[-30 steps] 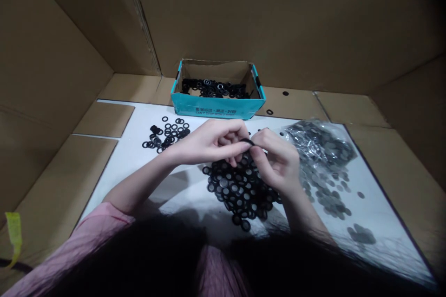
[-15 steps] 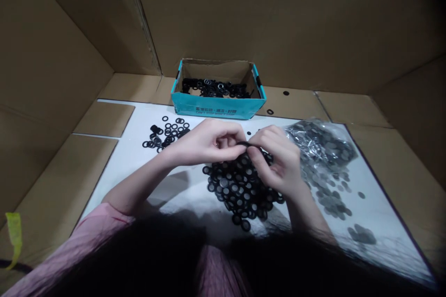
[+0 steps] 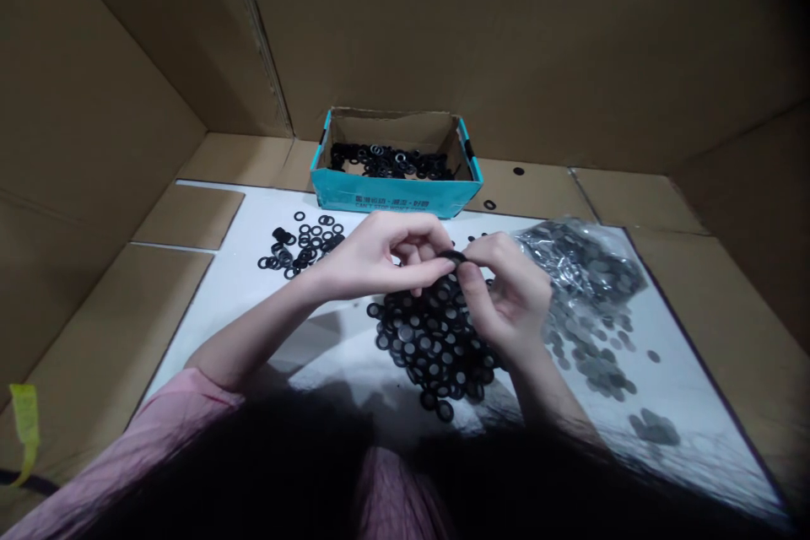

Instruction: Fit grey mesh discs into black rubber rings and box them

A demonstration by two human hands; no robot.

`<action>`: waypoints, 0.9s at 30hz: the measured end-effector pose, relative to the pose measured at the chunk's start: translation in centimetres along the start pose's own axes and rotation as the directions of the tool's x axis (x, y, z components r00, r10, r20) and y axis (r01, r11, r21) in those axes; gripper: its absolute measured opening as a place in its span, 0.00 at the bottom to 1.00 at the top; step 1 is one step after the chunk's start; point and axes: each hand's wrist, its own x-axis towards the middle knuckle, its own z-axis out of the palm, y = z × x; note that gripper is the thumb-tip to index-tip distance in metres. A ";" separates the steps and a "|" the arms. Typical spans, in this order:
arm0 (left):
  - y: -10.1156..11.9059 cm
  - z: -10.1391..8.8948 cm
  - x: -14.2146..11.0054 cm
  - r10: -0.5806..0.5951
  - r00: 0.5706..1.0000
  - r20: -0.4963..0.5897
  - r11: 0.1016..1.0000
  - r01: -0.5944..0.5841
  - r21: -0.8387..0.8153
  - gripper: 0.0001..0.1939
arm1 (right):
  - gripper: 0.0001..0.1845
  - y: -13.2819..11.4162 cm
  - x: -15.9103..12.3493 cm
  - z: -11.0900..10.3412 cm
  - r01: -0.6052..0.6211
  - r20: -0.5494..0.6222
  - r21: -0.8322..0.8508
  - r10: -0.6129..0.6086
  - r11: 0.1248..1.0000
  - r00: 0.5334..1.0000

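My left hand (image 3: 380,257) and my right hand (image 3: 506,291) meet above a heap of black rings (image 3: 434,342) on the white sheet (image 3: 253,287). Both pinch one small black ring (image 3: 452,256) between their fingertips, the left from the left side, the right from the right. The fingers of both hands are closed round it. A smaller scatter of thin black rings (image 3: 302,243) lies to the left of my left hand.
A teal cardboard box (image 3: 396,194) with black rings inside stands at the back of the sheet. A clear plastic bag of grey discs (image 3: 579,261) lies at the right, with loose grey discs (image 3: 595,359) spilled beside it. Brown cardboard walls (image 3: 506,42) surround the area.
Both hands stay together over the heap. The right hand has shifted slightly and its fingers have re-gripped the ring; the left hand has barely moved.
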 end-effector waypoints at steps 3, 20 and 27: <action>-0.1 0.1 0.0 0.084 0.993 -0.079 0.989 -0.074 0.127 0.05 | 0.06 0.2 0.1 -0.1 0.016 0.034 -0.029 -0.015 0.999 0.999; 0.0 0.7 -0.1 0.158 0.979 -0.128 0.977 -0.136 0.167 0.04 | 0.08 -0.4 -0.2 0.4 0.059 -0.048 -0.077 -0.063 0.995 0.997; 0.2 0.4 -0.2 0.181 0.980 -0.080 0.966 -0.162 0.201 0.05 | 0.07 -0.5 -0.1 0.3 0.004 -0.044 0.063 -0.001 0.998 0.999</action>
